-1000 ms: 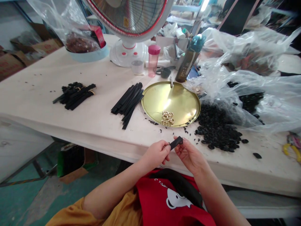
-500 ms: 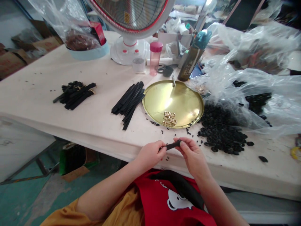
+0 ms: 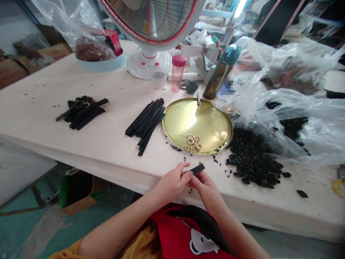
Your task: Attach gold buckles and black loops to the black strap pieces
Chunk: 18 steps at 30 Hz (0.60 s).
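Observation:
A short black strap is pinched between my two hands just above the table's front edge, its free end pointing up and right. My left hand is closed on it from the left, and my right hand grips it from below with thumb and fingers. The strap's lower end is hidden by my fingers. Beyond my hands, a round gold tray carries several small gold buckles. Flat black straps lie in a bundle left of the tray; black straps with gold fittings lie farther left.
Right of the tray, a heap of small black pieces spills from a clear plastic bag. Behind the tray stand a pink bottle, a dark bottle and a white fan. Black bits lie near the tray's front rim.
My right hand has slid left and down along the strap, closer to my left hand. The strap's end, earlier covered by the right fingers, now sticks out free. The view has tilted slightly.

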Available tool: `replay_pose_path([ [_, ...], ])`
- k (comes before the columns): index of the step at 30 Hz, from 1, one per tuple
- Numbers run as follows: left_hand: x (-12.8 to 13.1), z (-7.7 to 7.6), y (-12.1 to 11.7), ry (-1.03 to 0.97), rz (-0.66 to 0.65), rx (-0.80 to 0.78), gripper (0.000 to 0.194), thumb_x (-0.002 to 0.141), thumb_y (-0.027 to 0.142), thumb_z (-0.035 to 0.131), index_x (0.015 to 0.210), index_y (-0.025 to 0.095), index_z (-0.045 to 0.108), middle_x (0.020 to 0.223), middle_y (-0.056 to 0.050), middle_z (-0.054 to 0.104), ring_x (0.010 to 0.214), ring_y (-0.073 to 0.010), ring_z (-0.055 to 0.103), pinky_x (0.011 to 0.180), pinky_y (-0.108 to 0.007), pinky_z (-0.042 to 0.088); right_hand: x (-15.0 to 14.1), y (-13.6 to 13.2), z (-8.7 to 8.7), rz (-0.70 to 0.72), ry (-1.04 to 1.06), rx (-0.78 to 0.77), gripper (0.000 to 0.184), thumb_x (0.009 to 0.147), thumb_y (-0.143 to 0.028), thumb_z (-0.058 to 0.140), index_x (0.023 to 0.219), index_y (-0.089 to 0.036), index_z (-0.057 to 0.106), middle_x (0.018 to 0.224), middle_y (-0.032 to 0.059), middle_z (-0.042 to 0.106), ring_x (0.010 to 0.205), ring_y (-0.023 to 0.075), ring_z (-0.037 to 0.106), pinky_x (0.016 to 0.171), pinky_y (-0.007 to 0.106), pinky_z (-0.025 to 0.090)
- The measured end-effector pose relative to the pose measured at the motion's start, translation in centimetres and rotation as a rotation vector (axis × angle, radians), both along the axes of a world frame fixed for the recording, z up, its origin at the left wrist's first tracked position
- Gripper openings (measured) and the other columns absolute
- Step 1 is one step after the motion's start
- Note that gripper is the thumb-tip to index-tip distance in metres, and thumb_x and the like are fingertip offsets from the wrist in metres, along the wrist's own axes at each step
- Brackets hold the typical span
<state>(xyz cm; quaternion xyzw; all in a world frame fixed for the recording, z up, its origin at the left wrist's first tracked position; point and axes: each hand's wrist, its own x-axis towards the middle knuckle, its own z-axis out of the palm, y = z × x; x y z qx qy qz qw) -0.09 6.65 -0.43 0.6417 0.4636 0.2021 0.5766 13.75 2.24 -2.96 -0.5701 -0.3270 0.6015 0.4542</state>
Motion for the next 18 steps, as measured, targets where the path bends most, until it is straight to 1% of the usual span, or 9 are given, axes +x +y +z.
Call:
replay_pose_path([
  [1,-0.2,-0.2,0.4,-0.011,0.018,-0.013,0.031,0.084,0.038,0.04,0.1,0.016,0.055,0.073,-0.002,0.058,0.066,-0.0139,0.051,0.062,-0.022,0.037,0.6,0.6,0.3,0.026,-0.134,0.059,0.026,0.072,-0.043,0.059,0.086,-0.021,0.057,0.074,0.0009,0.06,0.066,0.0149,0.054,0.063,0.029,0.044],
  [3,-0.6,-0.5,1.2,-0.021,0.069,-0.056,0.027,0.083,0.039,0.04,0.08,0.016,0.053,0.061,0.002,0.051,0.056,-0.0107,0.044,0.055,-0.021,0.034,2.4,2.4,0.8,0.035,-0.461,0.187,0.025,0.076,-0.042,0.055,0.088,-0.02,0.056,0.076,0.0027,0.06,0.067,0.0159,0.054,0.064,0.03,0.043],
  [5,-0.9,-0.8,1.8,-0.043,0.125,-0.127,0.028,0.083,0.04,0.038,0.074,0.016,0.048,0.052,0.005,0.042,0.047,-0.0084,0.036,0.049,-0.02,0.03,4.4,4.8,1.1,0.017,-0.82,0.277,0.024,0.078,-0.039,0.051,0.09,-0.019,0.056,0.078,0.0043,0.059,0.066,0.0163,0.053,0.063,0.031,0.042],
  [6,-0.9,-1.0,2.0,-0.06,0.149,-0.158,0.028,0.083,0.041,0.038,0.073,0.017,0.046,0.05,0.007,0.039,0.045,-0.0077,0.033,0.047,-0.019,0.028,5.3,6.1,1.1,0.041,-0.97,0.302,0.023,0.079,-0.038,0.05,0.09,-0.018,0.056,0.079,0.0049,0.058,0.064,0.0161,0.052,0.062,0.031,0.041],
  [8,-0.9,-1.2,2.2,-0.087,0.179,-0.193,0.028,0.083,0.041,0.037,0.072,0.017,0.044,0.048,0.007,0.037,0.043,-0.0069,0.031,0.046,-0.019,0.027,6.2,8.5,0.9,0.162,-1.197,0.31,0.023,0.078,-0.035,0.051,0.092,-0.018,0.058,0.084,0.006,0.058,0.062,0.0157,0.052,0.06,0.03,0.039],
  [10,-0.8,-1.3,2.3,-0.087,0.191,-0.195,0.028,0.083,0.042,0.038,0.071,0.017,0.044,0.048,0.007,0.038,0.042,-0.0066,0.031,0.046,-0.019,0.027,6.2,10.2,0.6,0.312,-1.342,0.288,0.02,0.077,-0.031,0.052,0.092,-0.019,0.058,0.086,0.0067,0.058,0.064,0.0164,0.054,0.059,0.029,0.038],
  [12,-0.9,-1.4,2.4,-0.07,0.194,-0.187,0.028,0.082,0.042,0.038,0.07,0.017,0.043,0.048,0.007,0.039,0.043,-0.0067,0.032,0.046,-0.019,0.027,5.8,11.0,0.3,0.41,-1.44,0.276,0.015,0.079,-0.026,0.05,0.088,-0.019,0.059,0.084,0.0074,0.058,0.066,0.0177,0.055,0.058,0.028,0.037],
  [15,-1.0,-1.4,2.3,-0.045,0.189,-0.185,0.028,0.082,0.043,0.039,0.07,0.017,0.044,0.048,0.007,0.04,0.044,-0.007,0.034,0.046,-0.019,0.027,5.3,11.1,-0.1,0.45,-1.529,0.285,0.015,0.082,-0.021,0.043,0.085,-0.018,0.057,0.082,0.0087,0.059,0.068,0.0194,0.056,0.058,0.029,0.036],
  [18,-0.9,-1.4,2.0,-0.053,0.201,-0.178,0.028,0.082,0.043,0.039,0.071,0.017,0.044,0.05,0.006,0.041,0.044,-0.0069,0.034,0.047,-0.019,0.027,5.6,10.7,-0.2,0.432,-1.552,0.282,0.016,0.081,-0.016,0.042,0.088,-0.017,0.057,0.083,0.01,0.059,0.07,0.0205,0.057,0.061,0.03,0.037],
])
